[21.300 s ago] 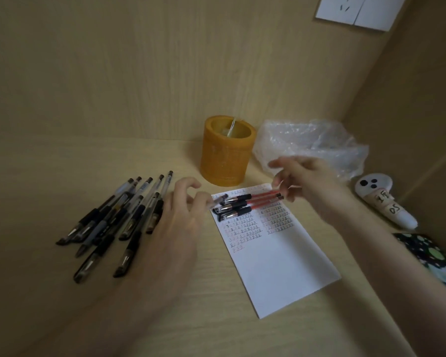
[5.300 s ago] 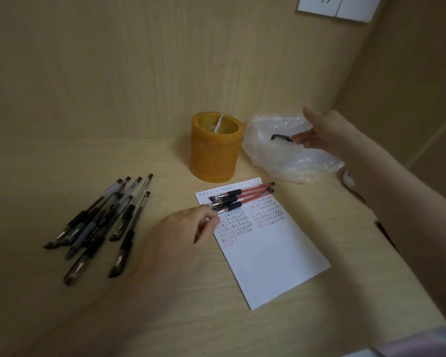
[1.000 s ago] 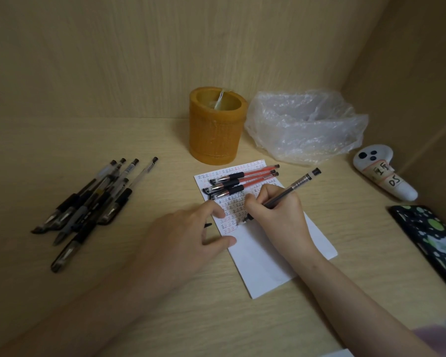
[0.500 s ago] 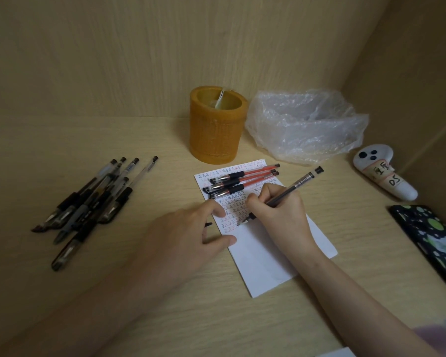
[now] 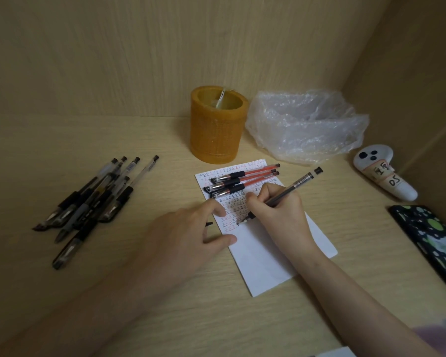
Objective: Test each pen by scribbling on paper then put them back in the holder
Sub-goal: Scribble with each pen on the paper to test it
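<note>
My right hand (image 5: 278, 215) grips a black pen (image 5: 298, 184) with its tip pressed on the white paper (image 5: 268, 266), among rows of small written marks. My left hand (image 5: 188, 235) lies flat on the paper's left edge, fingers spread, with a small black cap (image 5: 209, 223) just beneath the fingers. Three red pens (image 5: 245, 180) lie across the top of the paper. A pile of several black pens (image 5: 93, 199) rests on the desk to the left. The orange cylindrical holder (image 5: 216, 124) stands upright behind the paper, with a pale thin item inside.
A crumpled clear plastic bag (image 5: 307, 124) sits right of the holder. A white controller (image 5: 381, 173) with a handwritten label lies at the far right, and a dark spotted case (image 5: 433, 240) lies nearer me. Wooden walls close the back and right side.
The pen tip in my right hand has shifted slightly lower and leftward on the paper over the last second. My left hand has stayed in place on the paper.
</note>
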A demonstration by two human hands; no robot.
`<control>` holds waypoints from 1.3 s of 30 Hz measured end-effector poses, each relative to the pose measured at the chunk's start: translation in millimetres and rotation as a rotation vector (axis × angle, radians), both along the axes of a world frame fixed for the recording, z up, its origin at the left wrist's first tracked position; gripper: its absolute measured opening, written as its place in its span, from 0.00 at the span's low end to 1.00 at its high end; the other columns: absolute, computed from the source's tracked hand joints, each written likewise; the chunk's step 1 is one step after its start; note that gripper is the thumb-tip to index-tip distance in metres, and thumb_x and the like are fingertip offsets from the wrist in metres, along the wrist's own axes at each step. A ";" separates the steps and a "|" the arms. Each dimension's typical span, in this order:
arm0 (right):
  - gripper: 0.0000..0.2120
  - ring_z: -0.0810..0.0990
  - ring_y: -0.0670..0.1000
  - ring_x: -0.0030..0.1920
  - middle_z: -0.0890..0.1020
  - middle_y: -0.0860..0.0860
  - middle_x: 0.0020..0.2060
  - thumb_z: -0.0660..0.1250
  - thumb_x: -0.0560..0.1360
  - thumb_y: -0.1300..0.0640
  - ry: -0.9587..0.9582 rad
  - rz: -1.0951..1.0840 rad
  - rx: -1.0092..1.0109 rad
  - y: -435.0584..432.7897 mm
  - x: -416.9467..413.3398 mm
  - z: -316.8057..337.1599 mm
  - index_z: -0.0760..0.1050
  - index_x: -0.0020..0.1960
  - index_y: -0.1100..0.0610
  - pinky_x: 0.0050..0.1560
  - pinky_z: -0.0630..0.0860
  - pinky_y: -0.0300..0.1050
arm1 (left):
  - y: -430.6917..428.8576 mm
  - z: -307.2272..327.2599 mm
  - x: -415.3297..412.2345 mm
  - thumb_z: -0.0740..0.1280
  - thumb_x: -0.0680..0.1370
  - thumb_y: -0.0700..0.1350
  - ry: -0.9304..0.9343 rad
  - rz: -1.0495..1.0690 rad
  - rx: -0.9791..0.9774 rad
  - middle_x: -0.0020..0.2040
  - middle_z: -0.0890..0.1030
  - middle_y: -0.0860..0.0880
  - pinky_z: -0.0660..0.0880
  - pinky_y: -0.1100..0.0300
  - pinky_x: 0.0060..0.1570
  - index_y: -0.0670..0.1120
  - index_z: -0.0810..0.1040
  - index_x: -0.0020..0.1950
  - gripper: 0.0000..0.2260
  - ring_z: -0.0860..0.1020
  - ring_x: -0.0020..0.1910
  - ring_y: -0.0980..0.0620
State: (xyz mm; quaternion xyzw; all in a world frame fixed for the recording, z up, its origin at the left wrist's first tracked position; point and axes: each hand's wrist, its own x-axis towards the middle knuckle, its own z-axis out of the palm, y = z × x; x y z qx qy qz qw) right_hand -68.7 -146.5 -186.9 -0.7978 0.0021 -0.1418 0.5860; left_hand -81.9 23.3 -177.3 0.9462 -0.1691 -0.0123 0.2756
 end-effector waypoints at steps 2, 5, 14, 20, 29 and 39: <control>0.17 0.66 0.42 0.25 0.69 0.51 0.23 0.68 0.72 0.65 0.008 0.014 -0.005 0.6 -0.4 0.1 0.66 0.28 0.63 0.30 0.64 0.32 | 0.5 0.0 -0.5 0.65 0.70 0.64 0.002 -0.001 -0.005 0.32 0.76 0.54 0.75 0.59 0.41 0.62 0.68 0.54 0.16 0.77 0.40 0.59; 0.16 0.66 0.43 0.26 0.68 0.51 0.23 0.68 0.71 0.65 0.009 0.013 -0.020 0.7 0.4 -0.7 0.66 0.28 0.61 0.30 0.64 0.34 | 0.8 -0.4 -0.7 0.65 0.70 0.64 0.001 -0.003 -0.004 0.31 0.76 0.53 0.75 0.58 0.42 0.62 0.68 0.54 0.16 0.78 0.41 0.58; 0.16 0.65 0.41 0.25 0.68 0.47 0.21 0.67 0.69 0.67 0.023 0.015 -0.018 -0.6 -0.3 -0.5 0.66 0.27 0.60 0.29 0.64 0.32 | 0.4 -0.1 -0.1 0.64 0.70 0.64 -0.003 -0.006 0.008 0.33 0.75 0.55 0.74 0.59 0.42 0.62 0.67 0.54 0.16 0.77 0.41 0.59; 0.19 0.65 0.41 0.24 0.67 0.43 0.20 0.68 0.70 0.67 0.013 0.037 -0.026 0.1 -0.1 -0.7 0.65 0.26 0.57 0.29 0.64 0.31 | 0.4 0.1 -0.5 0.64 0.70 0.64 -0.002 -0.006 0.008 0.33 0.76 0.55 0.75 0.59 0.42 0.62 0.67 0.55 0.16 0.77 0.40 0.59; 0.14 0.66 0.45 0.27 0.68 0.53 0.24 0.67 0.69 0.67 0.022 -0.010 -0.043 -0.1 -0.7 0.5 0.65 0.29 0.67 0.30 0.64 0.37 | 0.0 1.4 -1.0 0.65 0.70 0.64 0.009 0.009 0.002 0.32 0.75 0.55 0.74 0.59 0.42 0.62 0.67 0.53 0.16 0.77 0.40 0.59; 0.18 0.66 0.42 0.24 0.68 0.46 0.20 0.69 0.72 0.65 0.016 -0.018 0.063 -3.0 1.8 1.9 0.66 0.28 0.61 0.29 0.64 0.32 | 0.5 1.9 -1.9 0.65 0.70 0.63 0.018 -0.007 -0.041 0.30 0.71 0.55 0.70 0.63 0.34 0.63 0.67 0.54 0.16 0.73 0.32 0.59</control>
